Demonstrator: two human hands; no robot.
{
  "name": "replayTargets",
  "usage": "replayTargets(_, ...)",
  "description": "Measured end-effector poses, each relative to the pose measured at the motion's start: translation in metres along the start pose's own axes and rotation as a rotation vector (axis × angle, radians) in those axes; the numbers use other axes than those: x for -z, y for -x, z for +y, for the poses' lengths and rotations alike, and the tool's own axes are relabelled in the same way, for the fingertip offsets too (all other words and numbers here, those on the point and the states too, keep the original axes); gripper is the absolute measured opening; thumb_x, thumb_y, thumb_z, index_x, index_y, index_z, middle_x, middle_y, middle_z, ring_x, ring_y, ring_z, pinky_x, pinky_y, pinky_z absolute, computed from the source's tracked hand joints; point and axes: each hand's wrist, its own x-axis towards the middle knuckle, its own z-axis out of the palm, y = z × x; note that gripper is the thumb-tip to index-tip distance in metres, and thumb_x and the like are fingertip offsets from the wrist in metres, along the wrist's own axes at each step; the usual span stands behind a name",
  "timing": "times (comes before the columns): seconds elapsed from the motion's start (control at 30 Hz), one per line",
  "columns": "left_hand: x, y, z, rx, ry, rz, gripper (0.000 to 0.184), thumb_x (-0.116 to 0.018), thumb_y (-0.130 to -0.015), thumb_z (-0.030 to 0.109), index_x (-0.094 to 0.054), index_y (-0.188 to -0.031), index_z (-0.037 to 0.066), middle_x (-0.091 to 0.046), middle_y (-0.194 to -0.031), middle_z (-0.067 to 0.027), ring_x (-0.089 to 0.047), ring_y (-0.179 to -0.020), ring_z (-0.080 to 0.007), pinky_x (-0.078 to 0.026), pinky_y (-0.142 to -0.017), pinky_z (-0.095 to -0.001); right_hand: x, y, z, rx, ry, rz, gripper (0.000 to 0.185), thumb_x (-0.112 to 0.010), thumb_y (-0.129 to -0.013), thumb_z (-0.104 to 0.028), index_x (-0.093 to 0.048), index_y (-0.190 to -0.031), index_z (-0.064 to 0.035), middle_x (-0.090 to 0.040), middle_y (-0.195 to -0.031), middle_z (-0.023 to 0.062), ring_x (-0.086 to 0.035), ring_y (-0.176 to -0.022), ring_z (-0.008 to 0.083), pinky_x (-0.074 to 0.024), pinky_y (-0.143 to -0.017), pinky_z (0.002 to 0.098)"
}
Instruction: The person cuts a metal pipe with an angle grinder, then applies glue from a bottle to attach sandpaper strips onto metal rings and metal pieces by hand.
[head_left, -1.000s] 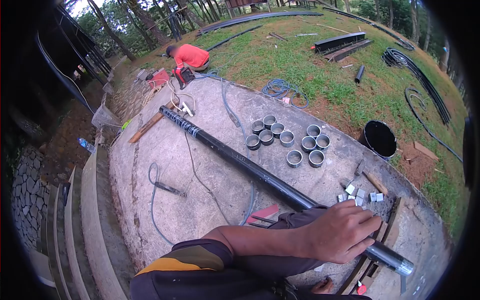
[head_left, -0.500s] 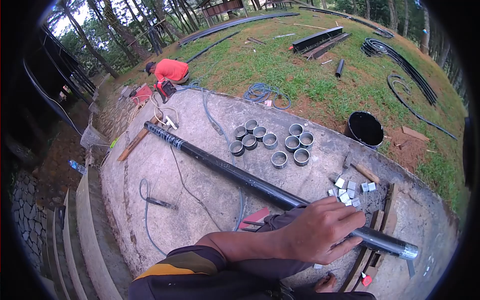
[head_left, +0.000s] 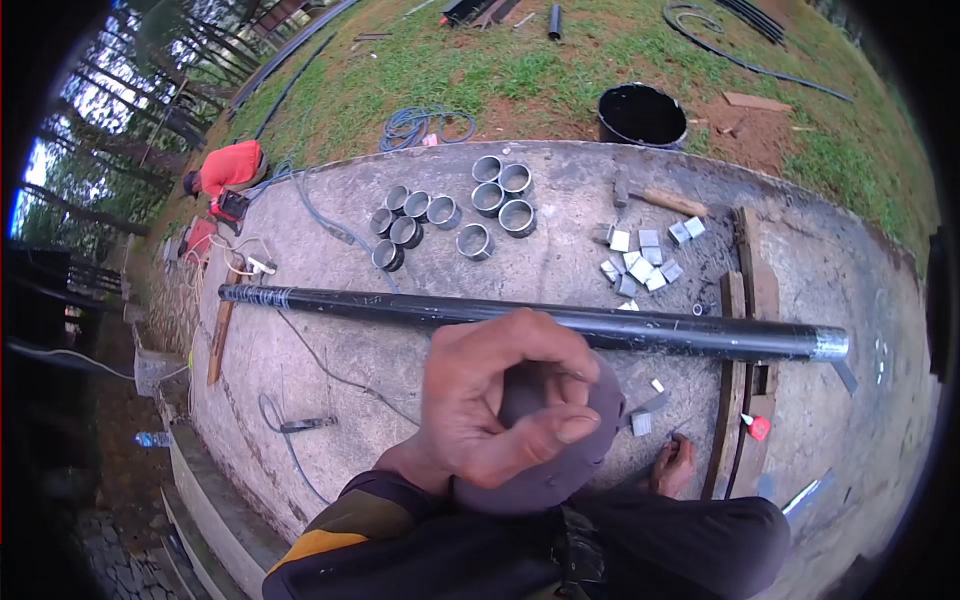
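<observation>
My left hand point(head_left: 510, 400) is raised in front of my bent knee point(head_left: 600, 430), its fingers loosely curled. Thumb and fingertips are apart, and the knee's dark cloth shows through the gap. My right hand is out of sight. Beyond the left hand a long black pipe point(head_left: 450, 310) lies across the concrete, its bare metal end point(head_left: 830, 344) over wooden pieces point(head_left: 733, 400). Bare skin point(head_left: 673, 465), seemingly a foot, shows beside the knee. Several metal rings point(head_left: 475, 241) stand past the pipe. Small metal blocks point(head_left: 640, 268) lie near a hammer point(head_left: 660, 198).
A person in a red shirt point(head_left: 230, 165) crouches at the far left by cables. A black bucket point(head_left: 642, 115) stands behind the slab. A red-and-white item point(head_left: 757, 428) lies by the wood. Steps point(head_left: 215, 480) drop away at lower left.
The view has swung downward and to the right, so the pipe now runs nearly level. My left hand has turned from showing its back to showing thumb and curled fingers, away from the pipe.
</observation>
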Motion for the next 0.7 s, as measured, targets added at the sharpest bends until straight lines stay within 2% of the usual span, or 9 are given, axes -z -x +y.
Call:
replayTargets(0.1,0.005,-0.005,-0.025,0.086,0.078,0.215,0.035,-0.08,-0.087,0.026,-0.063,-0.101,-0.002,-0.065,-0.08,-0.0081,-0.059,-0.071,-0.011,-0.049,-0.068,-0.0245,0.007,-0.001,-0.014,-0.074,-0.013,-0.004,0.024,-0.065,-0.089,-0.003,-0.069,-0.112,-0.0064,-0.064,-0.092,0.0136,-0.066,-0.079,0.03,-0.0541,-0.072,0.0433)
replayTargets(0.17,0.018,-0.013,-0.043,0.191,-0.061,0.134,0.037,-0.076,-0.09,0.03,-0.063,-0.102,-0.002,-0.066,-0.08,-0.0095,-0.059,-0.071,-0.0111,-0.048,-0.066,-0.0244,0.009,0.0,-0.02,-0.1,-0.031,0.018,0.023,-0.065,-0.089,-0.003,-0.07,-0.111,-0.0069,-0.065,-0.093,0.0128,-0.068,-0.081,0.0301,-0.055,-0.074,0.0436)
replayTargets(0.23,0.031,-0.017,-0.069,0.3,0.079,0.004,0.032,-0.072,-0.093,0.028,-0.064,-0.103,-0.001,-0.066,-0.08,-0.0093,-0.058,-0.07,-0.0113,-0.048,-0.065,-0.025,0.008,0.0,-0.017,-0.123,-0.016,0.013,0.024,-0.067,-0.088,-0.004,-0.07,-0.111,-0.007,-0.065,-0.093,0.0122,-0.069,-0.083,0.0302,-0.0555,-0.075,0.044)
replayTargets(0.27,0.03,-0.018,-0.084,0.347,0.025,-0.011,0.03,-0.072,-0.094,0.026,-0.065,-0.104,-0.001,-0.066,-0.081,-0.0083,-0.058,-0.07,-0.0107,-0.048,-0.066,-0.0249,0.009,0.002,-0.017,-0.135,-0.028,0.013,0.023,-0.067,-0.088,-0.004,-0.07,-0.111,-0.0069,-0.066,-0.093,0.0125,-0.069,-0.083,0.0308,-0.0556,-0.076,0.0444)
replayTargets(0.43,0.01,-0.003,-0.183,0.443,-0.459,-0.166,0.024,-0.074,-0.095,0.014,-0.067,-0.113,0.0,-0.067,-0.082,-0.0021,-0.059,-0.074,-0.0072,-0.046,-0.069,-0.0237,0.009,-0.001,-0.02,-0.156,-0.081,0.039,0.022,-0.068,-0.088,-0.005,-0.07,-0.11,-0.0062,-0.067,-0.093,0.014,-0.07,-0.086,0.0338,-0.056,-0.077,0.0459)
replayTargets(0.53,-0.004,0.007,-0.208,0.545,-0.415,-0.354,0.028,-0.076,-0.095,0.013,-0.065,-0.118,0.001,-0.067,-0.09,-0.0003,-0.06,-0.081,-0.0062,-0.047,-0.076,-0.0239,0.008,0.001,-0.018,-0.154,-0.088,0.041,0.022,-0.068,-0.088,-0.005,-0.07,-0.11,-0.0056,-0.068,-0.094,0.0147,-0.07,-0.088,0.0354,-0.0563,-0.078,0.0464)
replayTargets(0.63,-0.005,0.003,-0.209,0.591,-0.263,-0.365,0.028,-0.075,-0.096,0.014,-0.066,-0.119,0.001,-0.067,-0.088,0.0004,-0.06,-0.079,-0.0057,-0.047,-0.074,-0.0238,0.009,0.001,-0.018,-0.139,-0.088,0.055,0.021,-0.069,-0.089,-0.005,-0.07,-0.11,-0.0056,-0.068,-0.092,0.0138,-0.07,-0.085,0.033,-0.0563,-0.075,0.0441)
replayTargets(0.67,-0.011,0.002,-0.21,0.514,-0.242,-0.275,0.019,-0.078,-0.094,0.012,-0.069,-0.107,0.0,-0.064,-0.079,0.002,-0.055,-0.072,-0.0044,-0.045,-0.068,-0.0224,0.006,0.001,-0.015,-0.109,-0.066,0.075,0.021,-0.07,-0.089,-0.005,-0.071,-0.109,-0.0055,-0.068,-0.091,0.0128,-0.07,-0.081,0.0301,-0.0564,-0.073,0.0412)
replayTargets(0.7,-0.008,0.002,-0.214,0.482,-0.276,-0.259,0.017,-0.077,-0.095,0.013,-0.069,-0.102,0.001,-0.064,-0.078,0.0022,-0.054,-0.072,-0.0041,-0.044,-0.067,-0.0224,0.005,0.001,-0.013,-0.078,-0.044,0.096,0.02,-0.071,-0.089,-0.005,-0.071,-0.109,-0.0054,-0.067,-0.09,0.0119,-0.07,-0.077,0.0271,-0.0564,-0.07,0.0382)
